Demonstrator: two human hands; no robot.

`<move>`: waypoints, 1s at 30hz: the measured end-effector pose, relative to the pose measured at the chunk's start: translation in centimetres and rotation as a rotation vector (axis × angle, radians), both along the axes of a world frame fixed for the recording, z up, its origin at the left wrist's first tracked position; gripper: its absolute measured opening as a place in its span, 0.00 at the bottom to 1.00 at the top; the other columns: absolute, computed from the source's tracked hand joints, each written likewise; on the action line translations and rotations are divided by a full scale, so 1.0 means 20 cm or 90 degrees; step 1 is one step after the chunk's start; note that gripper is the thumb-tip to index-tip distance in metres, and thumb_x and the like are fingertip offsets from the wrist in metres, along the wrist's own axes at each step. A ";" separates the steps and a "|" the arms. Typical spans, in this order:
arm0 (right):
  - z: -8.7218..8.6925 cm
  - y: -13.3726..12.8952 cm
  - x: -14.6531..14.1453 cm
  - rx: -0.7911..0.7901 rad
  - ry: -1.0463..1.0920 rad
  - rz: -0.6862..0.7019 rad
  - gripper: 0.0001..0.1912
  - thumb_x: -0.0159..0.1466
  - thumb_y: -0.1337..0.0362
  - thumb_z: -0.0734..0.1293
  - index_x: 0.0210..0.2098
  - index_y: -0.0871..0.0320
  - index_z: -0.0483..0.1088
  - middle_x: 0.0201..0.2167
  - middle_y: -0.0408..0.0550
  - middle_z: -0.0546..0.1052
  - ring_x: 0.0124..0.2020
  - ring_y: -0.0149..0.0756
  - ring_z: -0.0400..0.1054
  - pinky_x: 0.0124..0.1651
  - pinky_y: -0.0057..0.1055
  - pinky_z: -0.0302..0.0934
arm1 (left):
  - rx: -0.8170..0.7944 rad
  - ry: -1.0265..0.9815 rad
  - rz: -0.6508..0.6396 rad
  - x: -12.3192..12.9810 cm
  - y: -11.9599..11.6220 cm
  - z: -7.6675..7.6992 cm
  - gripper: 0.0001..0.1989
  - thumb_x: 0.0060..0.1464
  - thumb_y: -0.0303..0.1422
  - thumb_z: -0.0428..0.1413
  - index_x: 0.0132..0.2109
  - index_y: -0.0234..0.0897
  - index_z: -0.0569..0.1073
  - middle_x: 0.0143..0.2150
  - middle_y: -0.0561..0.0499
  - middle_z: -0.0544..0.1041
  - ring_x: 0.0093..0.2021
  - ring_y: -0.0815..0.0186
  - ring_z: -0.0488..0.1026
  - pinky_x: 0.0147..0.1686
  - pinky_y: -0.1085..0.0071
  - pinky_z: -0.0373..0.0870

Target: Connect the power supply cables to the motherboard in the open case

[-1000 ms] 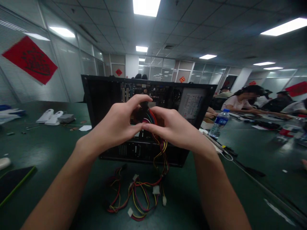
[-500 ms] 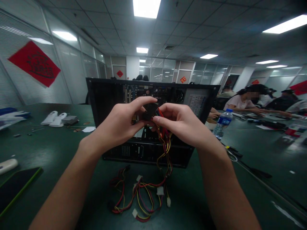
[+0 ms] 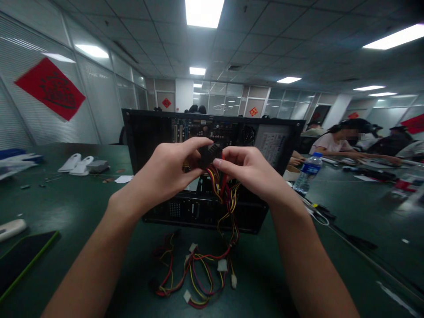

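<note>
A black power connector [image 3: 208, 155] with red, yellow and dark wires is held up in front of an opened computer case [image 3: 238, 216]. My left hand [image 3: 168, 165] is closed on its left side, with the thumb below and the index finger above. At the connector's right edge, my right hand [image 3: 250, 170] pinches the red wires [image 3: 224, 172] between thumb and fingers. From there a bundle of wires [image 3: 232, 221] hangs down to the table, where several white plugs [image 3: 222, 265] lie on loose looped cables. Inside the case, the motherboard [image 3: 188, 129] is partly hidden by my hands.
On the green table [image 3: 82, 212], a phone-like dark slab [image 3: 26, 260] lies left. White gloves [image 3: 81, 164] are further back. To the right stand a water bottle [image 3: 308, 173] and cables [image 3: 319, 214]. A person [image 3: 338, 141] sits working beyond.
The connector has turned in my fingers, so its slotted face now shows at the top and its wires bend downward. My right hand has shifted slightly. The loose cables lie the same.
</note>
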State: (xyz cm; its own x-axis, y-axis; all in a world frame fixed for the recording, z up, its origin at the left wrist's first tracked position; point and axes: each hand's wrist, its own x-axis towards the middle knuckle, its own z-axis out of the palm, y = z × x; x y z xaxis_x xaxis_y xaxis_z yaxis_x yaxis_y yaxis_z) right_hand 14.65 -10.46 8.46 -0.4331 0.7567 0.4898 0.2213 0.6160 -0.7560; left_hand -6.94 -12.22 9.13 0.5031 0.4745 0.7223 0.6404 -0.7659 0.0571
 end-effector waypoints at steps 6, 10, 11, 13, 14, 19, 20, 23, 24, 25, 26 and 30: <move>0.00 0.00 0.00 0.009 -0.008 0.005 0.21 0.60 0.46 0.73 0.29 0.58 0.71 0.24 0.42 0.71 0.26 0.29 0.63 0.27 0.26 0.58 | 0.016 0.025 -0.013 0.00 0.01 -0.01 0.26 0.62 0.31 0.57 0.66 0.39 0.70 0.57 0.45 0.80 0.53 0.60 0.79 0.57 0.64 0.75; -0.01 0.01 0.00 0.004 0.004 0.008 0.19 0.61 0.48 0.73 0.30 0.59 0.73 0.25 0.42 0.72 0.26 0.29 0.64 0.28 0.26 0.58 | 0.028 0.046 -0.017 0.00 0.01 -0.02 0.27 0.62 0.31 0.57 0.67 0.40 0.69 0.58 0.46 0.79 0.54 0.60 0.79 0.57 0.65 0.74; -0.02 0.01 -0.01 0.000 0.007 0.011 0.19 0.60 0.49 0.73 0.31 0.60 0.73 0.25 0.43 0.72 0.26 0.29 0.64 0.28 0.26 0.58 | 0.030 0.050 -0.015 0.00 0.01 -0.02 0.27 0.62 0.31 0.57 0.67 0.40 0.69 0.58 0.46 0.80 0.53 0.60 0.79 0.56 0.65 0.74; -0.02 0.02 -0.02 -0.008 0.011 0.015 0.19 0.60 0.48 0.74 0.31 0.60 0.73 0.26 0.43 0.73 0.26 0.29 0.64 0.28 0.27 0.59 | 0.030 0.056 -0.006 -0.01 0.01 -0.02 0.27 0.61 0.32 0.58 0.67 0.40 0.69 0.57 0.46 0.80 0.52 0.60 0.80 0.54 0.66 0.75; -0.02 0.02 -0.02 -0.010 0.012 0.017 0.19 0.60 0.48 0.74 0.32 0.60 0.74 0.26 0.43 0.73 0.26 0.30 0.64 0.28 0.27 0.59 | 0.030 0.058 -0.002 -0.01 0.01 -0.02 0.27 0.61 0.32 0.58 0.66 0.41 0.69 0.57 0.46 0.80 0.52 0.60 0.80 0.53 0.67 0.75; -0.03 0.02 -0.02 0.006 -0.005 0.022 0.21 0.61 0.46 0.73 0.33 0.60 0.74 0.27 0.43 0.74 0.27 0.30 0.64 0.29 0.27 0.58 | 0.032 0.071 0.016 -0.03 0.02 -0.02 0.26 0.61 0.34 0.59 0.65 0.42 0.70 0.55 0.46 0.81 0.51 0.59 0.80 0.51 0.67 0.74; -0.04 0.02 -0.02 0.024 -0.016 0.020 0.21 0.63 0.46 0.71 0.33 0.60 0.74 0.27 0.43 0.74 0.27 0.30 0.64 0.29 0.28 0.58 | 0.033 0.074 0.019 -0.03 0.02 -0.02 0.25 0.60 0.34 0.59 0.65 0.42 0.70 0.55 0.46 0.81 0.51 0.59 0.80 0.51 0.67 0.74; -0.07 0.06 -0.02 0.166 -0.057 -0.033 0.19 0.71 0.50 0.63 0.35 0.59 0.73 0.27 0.44 0.73 0.29 0.31 0.65 0.33 0.29 0.61 | 0.034 0.082 0.035 -0.04 0.04 -0.02 0.25 0.60 0.34 0.59 0.64 0.42 0.70 0.55 0.46 0.81 0.51 0.59 0.80 0.52 0.66 0.74; -0.08 0.08 -0.02 0.246 -0.067 -0.067 0.17 0.74 0.54 0.61 0.36 0.58 0.73 0.29 0.45 0.74 0.30 0.32 0.66 0.36 0.31 0.62 | 0.034 0.084 0.042 -0.05 0.04 -0.02 0.25 0.60 0.34 0.59 0.64 0.41 0.70 0.55 0.45 0.81 0.51 0.59 0.79 0.52 0.66 0.74; -0.10 0.11 -0.03 0.337 -0.072 -0.102 0.15 0.75 0.58 0.59 0.39 0.58 0.73 0.32 0.46 0.75 0.34 0.33 0.69 0.40 0.32 0.65 | 0.036 0.087 0.049 -0.06 0.05 -0.02 0.25 0.60 0.35 0.59 0.63 0.41 0.71 0.55 0.45 0.81 0.51 0.58 0.79 0.51 0.65 0.74; -0.12 0.14 -0.03 0.435 -0.073 -0.134 0.13 0.75 0.63 0.57 0.43 0.58 0.72 0.37 0.49 0.76 0.39 0.35 0.71 0.45 0.34 0.67 | 0.039 0.090 0.056 -0.06 0.06 -0.02 0.24 0.60 0.35 0.59 0.63 0.41 0.71 0.55 0.45 0.81 0.51 0.58 0.79 0.51 0.65 0.75; -0.19 0.24 -0.05 0.796 -0.124 -0.196 0.16 0.72 0.72 0.59 0.57 0.53 0.68 0.56 0.53 0.73 0.59 0.40 0.66 0.60 0.45 0.67 | 0.050 0.092 0.066 -0.09 0.09 -0.02 0.23 0.61 0.35 0.58 0.62 0.40 0.71 0.56 0.45 0.80 0.52 0.57 0.79 0.52 0.63 0.75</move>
